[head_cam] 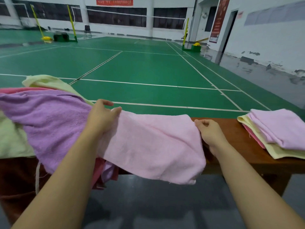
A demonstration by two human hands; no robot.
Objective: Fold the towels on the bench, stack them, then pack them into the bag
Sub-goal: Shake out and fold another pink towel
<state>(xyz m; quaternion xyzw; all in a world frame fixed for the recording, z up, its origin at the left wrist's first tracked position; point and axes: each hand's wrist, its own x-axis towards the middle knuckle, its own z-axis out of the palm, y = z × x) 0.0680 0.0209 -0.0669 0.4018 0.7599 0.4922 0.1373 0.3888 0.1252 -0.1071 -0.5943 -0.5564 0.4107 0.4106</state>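
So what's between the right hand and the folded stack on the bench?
Only bare bench in the head view: brown wood runs from the right hand, which pinches the pink towel, to the folded stack.

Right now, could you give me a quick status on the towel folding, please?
Both hands, left and right, pinching pink towel corners. Towel spread over bench, unfolded. Purple towel overlaps its left end.

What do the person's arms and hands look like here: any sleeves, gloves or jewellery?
Both forearms are bare as far as the frame shows, with no sleeves in view. The left hand and right hand wear no gloves, and no watch, bracelet or ring shows on the wrists or fingers. No markings are visible.
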